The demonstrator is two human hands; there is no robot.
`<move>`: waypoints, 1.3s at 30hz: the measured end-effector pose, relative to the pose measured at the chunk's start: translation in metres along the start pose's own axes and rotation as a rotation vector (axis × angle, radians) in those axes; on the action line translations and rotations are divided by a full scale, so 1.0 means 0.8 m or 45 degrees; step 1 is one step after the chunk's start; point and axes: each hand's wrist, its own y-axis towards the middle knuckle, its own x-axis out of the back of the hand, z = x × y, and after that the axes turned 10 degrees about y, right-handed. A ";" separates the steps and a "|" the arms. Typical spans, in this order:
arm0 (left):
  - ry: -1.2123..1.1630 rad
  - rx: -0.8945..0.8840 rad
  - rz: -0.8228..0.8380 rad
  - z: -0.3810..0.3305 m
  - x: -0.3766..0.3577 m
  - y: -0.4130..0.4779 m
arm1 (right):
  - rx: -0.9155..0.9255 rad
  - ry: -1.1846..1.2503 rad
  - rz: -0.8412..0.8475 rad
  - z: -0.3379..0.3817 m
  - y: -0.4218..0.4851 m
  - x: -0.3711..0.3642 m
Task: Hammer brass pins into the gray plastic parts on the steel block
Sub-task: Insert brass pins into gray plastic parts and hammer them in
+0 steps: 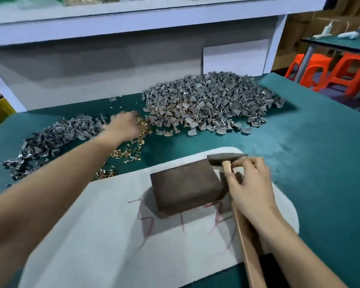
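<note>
right hand [250, 185] grips hammer [227, 158] beside steel block [185, 187].

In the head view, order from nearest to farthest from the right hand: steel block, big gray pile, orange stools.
1. Steel block, just left of the right hand.
2. Big gray pile, farther back on the table.
3. Orange stools, beyond the table, far right.

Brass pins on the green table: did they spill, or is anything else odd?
The brass pins lie loose in a ragged trail from the left hand down to the white sheet, a few strays farther back. Nothing else stands out.
</note>
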 end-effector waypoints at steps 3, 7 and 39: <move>0.171 0.337 0.092 0.098 -0.026 0.013 | 0.034 -0.042 0.087 -0.001 0.004 0.005; 0.151 0.536 0.097 0.163 -0.041 -0.006 | 0.119 -0.143 0.130 0.001 0.003 0.005; 0.595 -0.528 -0.182 0.100 -0.026 -0.071 | 0.078 -0.002 0.183 0.000 0.009 -0.002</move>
